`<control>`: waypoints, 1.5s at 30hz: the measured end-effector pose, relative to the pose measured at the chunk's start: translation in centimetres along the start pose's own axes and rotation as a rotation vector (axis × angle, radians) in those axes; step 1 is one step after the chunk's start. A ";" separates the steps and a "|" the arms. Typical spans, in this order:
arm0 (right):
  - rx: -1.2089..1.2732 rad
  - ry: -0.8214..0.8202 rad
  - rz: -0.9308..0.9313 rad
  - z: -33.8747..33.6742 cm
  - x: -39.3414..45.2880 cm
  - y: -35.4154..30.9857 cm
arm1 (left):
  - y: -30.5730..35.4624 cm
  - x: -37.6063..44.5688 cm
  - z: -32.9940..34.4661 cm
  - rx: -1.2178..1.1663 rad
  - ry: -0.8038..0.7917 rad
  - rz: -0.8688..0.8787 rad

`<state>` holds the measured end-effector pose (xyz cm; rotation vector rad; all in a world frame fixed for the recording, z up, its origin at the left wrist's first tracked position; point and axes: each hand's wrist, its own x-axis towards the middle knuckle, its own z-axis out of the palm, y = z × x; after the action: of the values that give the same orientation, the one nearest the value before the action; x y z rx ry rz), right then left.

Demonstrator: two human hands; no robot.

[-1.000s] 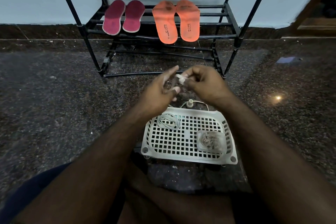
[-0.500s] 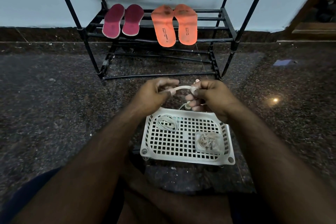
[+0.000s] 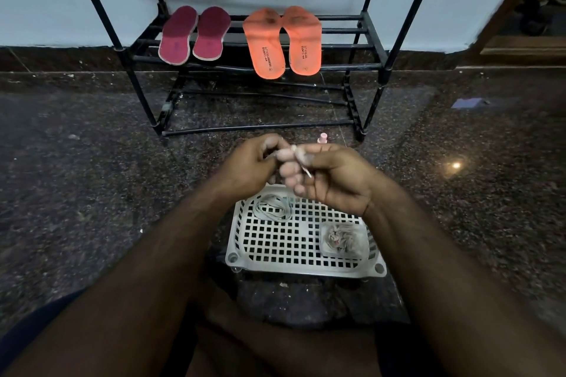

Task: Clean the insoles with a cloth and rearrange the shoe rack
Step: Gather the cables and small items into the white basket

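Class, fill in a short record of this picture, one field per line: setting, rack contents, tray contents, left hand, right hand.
setting: dark speckled floor, black shoe rack by a pale wall
rack contents: maroon insoles left, orange insoles right, same shelf
tray contents: white perforated tray with a coiled cord and a clear packet
left hand: fingers meet the right hand's
right hand: pinches a small pale thing, too blurred to name
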<state>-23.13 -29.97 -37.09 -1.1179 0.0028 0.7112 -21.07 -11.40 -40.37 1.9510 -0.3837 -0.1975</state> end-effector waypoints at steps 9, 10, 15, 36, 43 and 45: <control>-0.380 0.576 -0.659 -0.3 1.9 0.7 | 0.7 -0.3 1.0 0.265 -0.041 0.028; -0.614 0.659 -0.658 -0.8 2.0 1.1 | 0.9 -0.3 0.9 0.284 -0.028 0.055; -1.001 0.584 -0.228 -1.4 2.4 2.1 | 0.9 -0.2 0.1 0.390 0.132 0.173; -1.002 0.674 -0.376 -0.9 2.5 1.0 | 1.1 -0.1 0.8 0.410 0.110 0.246; -0.182 0.150 0.063 0.5 0.8 0.1 | 0.8 0.2 -0.3 0.264 0.320 0.237; -0.028 0.038 0.019 0.6 0.5 -0.4 | 0.6 0.3 -0.3 0.189 0.351 0.206</control>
<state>-22.77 -29.30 -36.66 -1.1596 0.0362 0.7084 -20.81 -11.47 -39.74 2.0656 -0.3771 0.3220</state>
